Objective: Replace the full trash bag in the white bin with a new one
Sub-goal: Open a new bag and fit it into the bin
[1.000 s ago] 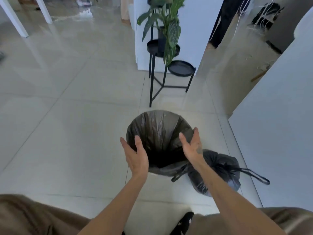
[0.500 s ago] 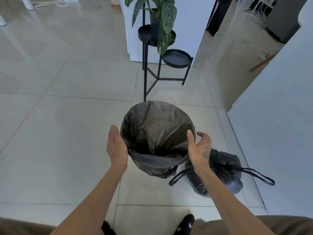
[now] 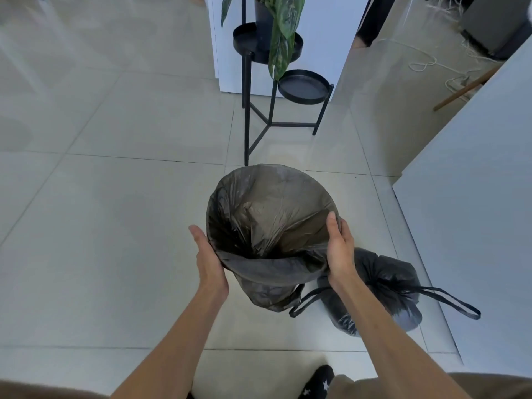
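A new dark grey trash bag (image 3: 273, 214) lines the round bin and folds down over its rim, so the white bin itself is hidden. My left hand (image 3: 210, 260) presses flat against the bag-covered left side of the rim. On the right rim is my right hand (image 3: 341, 251), thumb hooked over the edge. The bin looks tilted toward me between both palms. The full black trash bag (image 3: 385, 286) lies tied on the floor just right of the bin, its drawstring loops (image 3: 454, 300) spread out.
A black metal plant stand (image 3: 259, 122) with a leafy plant (image 3: 283, 33) stands just behind the bin. A white cabinet side (image 3: 475, 226) rises close on the right. Loose cords (image 3: 426, 61) lie on the tiled floor at the back right. My socked foot (image 3: 319, 381) is below.
Both hands have come in from hovering beside the rim to touching it. The right thumb now hooks over the edge, and the bin sits closer and lower in view.
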A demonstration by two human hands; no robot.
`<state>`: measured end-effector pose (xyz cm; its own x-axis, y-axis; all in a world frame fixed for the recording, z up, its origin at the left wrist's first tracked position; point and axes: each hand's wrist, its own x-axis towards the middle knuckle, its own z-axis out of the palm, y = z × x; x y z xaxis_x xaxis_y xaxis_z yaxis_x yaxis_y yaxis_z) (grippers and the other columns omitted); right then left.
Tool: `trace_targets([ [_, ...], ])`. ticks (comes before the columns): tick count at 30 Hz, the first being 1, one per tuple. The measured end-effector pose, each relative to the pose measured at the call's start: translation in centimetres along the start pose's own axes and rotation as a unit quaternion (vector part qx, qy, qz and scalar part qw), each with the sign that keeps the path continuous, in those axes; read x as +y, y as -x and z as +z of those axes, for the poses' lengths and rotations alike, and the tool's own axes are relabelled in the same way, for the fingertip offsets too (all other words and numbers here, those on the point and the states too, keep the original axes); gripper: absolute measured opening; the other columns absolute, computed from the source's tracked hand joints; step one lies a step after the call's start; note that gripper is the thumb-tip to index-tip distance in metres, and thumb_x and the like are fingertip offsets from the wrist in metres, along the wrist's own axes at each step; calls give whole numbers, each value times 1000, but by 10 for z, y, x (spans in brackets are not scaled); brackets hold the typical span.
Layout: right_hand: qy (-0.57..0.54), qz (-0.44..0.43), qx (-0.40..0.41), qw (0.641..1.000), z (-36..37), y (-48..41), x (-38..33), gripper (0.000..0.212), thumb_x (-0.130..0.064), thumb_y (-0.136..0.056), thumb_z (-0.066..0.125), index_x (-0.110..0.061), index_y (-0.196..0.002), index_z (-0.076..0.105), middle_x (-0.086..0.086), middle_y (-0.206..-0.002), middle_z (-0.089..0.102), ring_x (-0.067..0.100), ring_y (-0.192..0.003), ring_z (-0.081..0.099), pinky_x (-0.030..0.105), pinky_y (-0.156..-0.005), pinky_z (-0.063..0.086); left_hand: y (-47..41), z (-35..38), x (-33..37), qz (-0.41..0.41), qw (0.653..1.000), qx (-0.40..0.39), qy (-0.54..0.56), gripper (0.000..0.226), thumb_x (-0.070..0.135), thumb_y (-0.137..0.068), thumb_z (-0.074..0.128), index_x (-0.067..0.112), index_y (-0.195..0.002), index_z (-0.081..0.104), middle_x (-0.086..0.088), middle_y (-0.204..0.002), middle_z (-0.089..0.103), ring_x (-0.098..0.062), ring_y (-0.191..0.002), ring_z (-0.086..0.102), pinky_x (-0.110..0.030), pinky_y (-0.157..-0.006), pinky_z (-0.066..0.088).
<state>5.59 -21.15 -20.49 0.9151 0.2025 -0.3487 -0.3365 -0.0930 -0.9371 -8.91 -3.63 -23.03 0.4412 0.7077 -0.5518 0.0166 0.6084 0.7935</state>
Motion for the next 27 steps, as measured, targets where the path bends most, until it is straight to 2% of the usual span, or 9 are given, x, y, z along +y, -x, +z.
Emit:
trace_targets([
  [3, 30, -1, 21, 999, 2, 4, 2, 14, -49, -96, 56, -40, -107, 61, -17, -110, 68, 1, -101, 65, 30, -98, 49, -9, 1, 3, 2, 999, 17, -34, 74, 89, -80, 31, 35, -72, 80, 16, -82, 78, -12, -93, 67, -33, -81, 50],
  [6, 92, -8, 50, 994, 2, 4, -3, 38, -54, -96, 52, -26, -120, 61, -4, -116, 67, 16, -109, 63, 35, -99, 49, -18, -3, 9, 52, 981, 109, -150, 71, 76, -91, 32, 14, -69, 58, -2, -74, 63, -23, -75, 55, -38, -70, 44],
  [10, 207, -57, 99, 972, -5, 3, -16, 57, -58, -96, 45, -19, -137, 53, 3, -128, 58, 19, -111, 57, 41, -103, 46, -12, -14, 29, 153, 940, 204, -225, 56, 62, -97, 34, 12, -90, 61, -3, -86, 64, -24, -83, 56, -46, -90, 48],
  [14, 368, -49, 84, 925, -15, 2, -26, 66, -60, -97, 41, -14, -143, 47, 15, -123, 65, 35, -114, 61, 46, -98, 48, 4, -7, 37, 186, 928, 136, -293, 67, 78, -84, 47, 24, -120, 61, 3, -82, 65, -10, -80, 63, -38, -82, 51],
  [17, 437, -18, 24, 899, -17, 5, -28, 67, -62, -96, 40, -12, -140, 49, 20, -130, 62, 39, -117, 58, 46, -96, 49, 8, 0, 35, 177, 917, 86, -346, 76, 81, -77, 56, 25, -129, 56, 4, -87, 68, -17, -87, 66, -42, -86, 55],
  [20, 436, 6, -7, 900, -14, 14, -29, 72, -65, -93, 44, -13, -143, 41, 20, -133, 59, 41, -119, 57, 48, -97, 49, 10, 0, 39, 162, 914, 54, -367, 71, 76, -76, 62, 28, -127, 56, 5, -102, 67, -23, -98, 67, -45, -84, 59],
  [22, 438, 26, -14, 899, -13, 20, -27, 78, -66, -90, 49, -15, -146, 30, 20, -134, 58, 42, -118, 58, 49, -94, 51, 10, 0, 43, 152, 910, 46, -382, 74, 76, -75, 63, 29, -130, 52, 2, -106, 68, -23, -85, 70, -43, -67, 63],
  [24, 442, 45, 4, 896, -14, 26, -23, 87, -68, -88, 51, -15, -150, 19, 21, -136, 57, 44, -119, 58, 51, -93, 51, 13, -2, 46, 138, 906, 53, -397, 91, 81, -72, 62, 29, -144, 41, -2, -104, 69, -24, -63, 71, -38, -54, 62],
  [27, 437, 75, 30, 896, -7, 37, -16, 92, -69, -86, 52, -15, -152, 17, 21, -139, 55, 42, -122, 57, 51, -95, 50, 23, -5, 43, 121, 912, 44, -389, 94, 76, -72, 67, 30, -148, 35, -5, -97, 71, -24, -50, 70, -31, -41, 56],
])
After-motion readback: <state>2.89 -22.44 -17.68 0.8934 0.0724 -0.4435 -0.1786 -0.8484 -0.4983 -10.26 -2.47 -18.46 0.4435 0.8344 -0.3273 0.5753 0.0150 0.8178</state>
